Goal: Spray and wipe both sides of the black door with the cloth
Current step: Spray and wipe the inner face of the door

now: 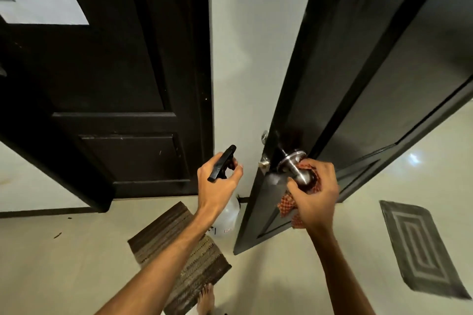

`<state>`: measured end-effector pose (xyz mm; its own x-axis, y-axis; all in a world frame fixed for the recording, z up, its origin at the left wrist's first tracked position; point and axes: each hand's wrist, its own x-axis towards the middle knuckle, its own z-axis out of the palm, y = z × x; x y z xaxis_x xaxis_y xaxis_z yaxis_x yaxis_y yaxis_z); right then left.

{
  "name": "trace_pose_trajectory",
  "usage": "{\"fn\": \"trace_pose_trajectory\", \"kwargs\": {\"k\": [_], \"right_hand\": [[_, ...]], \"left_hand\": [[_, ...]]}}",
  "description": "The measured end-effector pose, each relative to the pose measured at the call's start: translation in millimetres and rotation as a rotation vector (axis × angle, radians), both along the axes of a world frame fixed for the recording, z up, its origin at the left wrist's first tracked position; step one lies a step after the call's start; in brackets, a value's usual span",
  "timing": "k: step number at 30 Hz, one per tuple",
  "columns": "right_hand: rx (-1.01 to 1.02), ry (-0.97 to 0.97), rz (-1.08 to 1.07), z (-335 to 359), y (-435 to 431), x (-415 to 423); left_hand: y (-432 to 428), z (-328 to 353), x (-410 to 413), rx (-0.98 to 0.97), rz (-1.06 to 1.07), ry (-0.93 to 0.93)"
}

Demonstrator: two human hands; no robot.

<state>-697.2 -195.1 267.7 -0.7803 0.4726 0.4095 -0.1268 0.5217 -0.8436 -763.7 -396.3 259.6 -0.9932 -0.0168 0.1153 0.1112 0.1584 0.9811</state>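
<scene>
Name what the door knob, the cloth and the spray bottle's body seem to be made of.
Knob: brushed metal, probably steel; silvery with soft highlights.
Cloth: woven fabric, red checked; it hangs limp in folds.
Bottle body: translucent whitish plastic, probably; black trigger head, matte.

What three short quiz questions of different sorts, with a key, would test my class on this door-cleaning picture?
1. True or false: the left hand grips the spray bottle.
2. Which does the right hand hold against the door knob? A) a sponge B) the checked cloth C) a brush
3. Fill in: the striped mat lies on the ____ beside the open black door.

Key: 1 true; 2 B; 3 floor.
</scene>
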Motion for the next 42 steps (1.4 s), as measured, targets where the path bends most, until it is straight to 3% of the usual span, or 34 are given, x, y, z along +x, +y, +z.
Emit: {"fn": "trace_pose_trajectory", "kwargs": {"k": [7,12,17,19,23,28,42], "right_hand": [[0.092,0.036,-0.077,-5,42,99],[0.119,-0.081,-0.168,-12,74,165],[0.311,-0.187,-0.476,13,88,216],[0.168,-0.156,-0.617,10,94,231],[-0.233,0.186,-0.844,21,86,278],[-0.115,0.111,-0.891,42,88,307],[-0.22,0.109,-1.248,41,170,348]], "left_hand": [[28,0,60,-0.015,-0.031,0.031],[42,-7,92,0.008,-0.059,0.014],[67,-5,105,0.01,-0.172,0.025],[76,-3,102,0.007,-0.216,0.06],[101,-8,104,-0.009,-0.378,0.07],[123,-14,109,-0.03,-0.567,0.06],[165,-14,146,-0.043,-0.892,0.06]]}}
